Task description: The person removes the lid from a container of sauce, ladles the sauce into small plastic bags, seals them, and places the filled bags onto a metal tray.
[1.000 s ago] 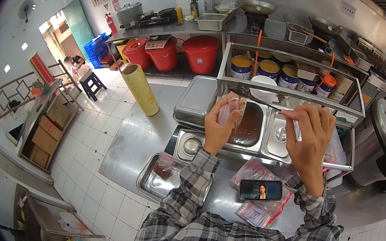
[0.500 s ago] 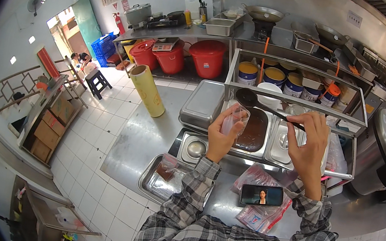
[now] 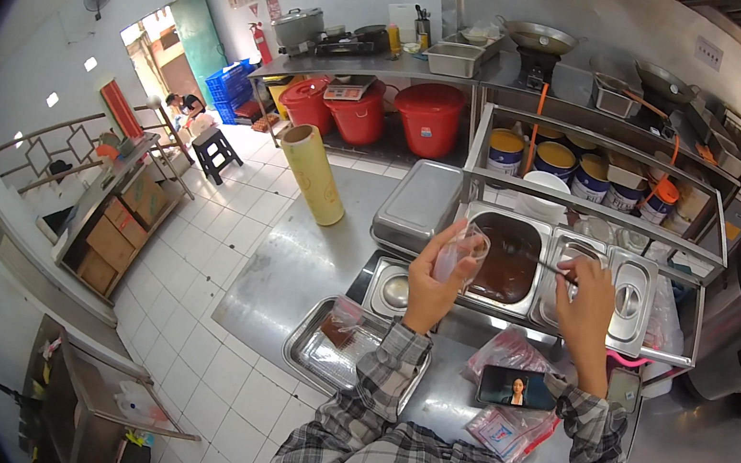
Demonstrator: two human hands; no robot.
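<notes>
My left hand [image 3: 436,285] is closed around a clear plastic bag [image 3: 466,256], its mouth held open beside a steel pan [image 3: 534,275] of dark brown sauce [image 3: 495,269]. A black ladle [image 3: 547,264] is gripped by its handle in my right hand [image 3: 587,309]. The ladle's bowl is down in the sauce and mostly hidden. Below my left forearm, a steel tray [image 3: 299,348] holds a small clear bag of brown sauce [image 3: 339,328]. A phone [image 3: 515,388] lies between my forearms on packs of clear plastic bags [image 3: 502,432].
Lidded steel pans [image 3: 626,301] stand right of the sauce, and a covered steel container [image 3: 418,205] stands left. An upright roll of yellowish film [image 3: 313,176] is on the steel table [image 3: 273,265]. A metal rack [image 3: 588,204] rises behind. At far left, a person [image 3: 188,109] is near a black stool [image 3: 216,154].
My right hand has lowered the ladle from above the pan into the sauce. The left hand keeps the bag beside the pan. The whole view has shifted slightly.
</notes>
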